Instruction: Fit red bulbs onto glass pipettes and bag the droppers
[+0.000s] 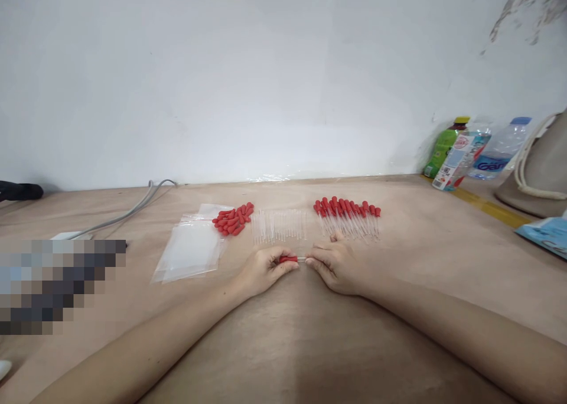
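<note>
Red bulb [288, 258] pinched in left hand [266, 269]; clear tube [302, 258] in right hand [334, 266]

Two long bare forearms [155, 345], bare left hand [261, 272], bare right hand [337, 269], slim fingers [319, 264]

Probably a small assembly workshop: plain bench [420, 262], rows of droppers [348, 218], bare wall [266, 67]

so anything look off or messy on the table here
Nothing looks spilled or broken. The red bulbs, clear tubes and finished droppers lie in tidy groups. Only the bottles at the far right lie tilted, not upright, and the wall above them is scuffed.
</note>
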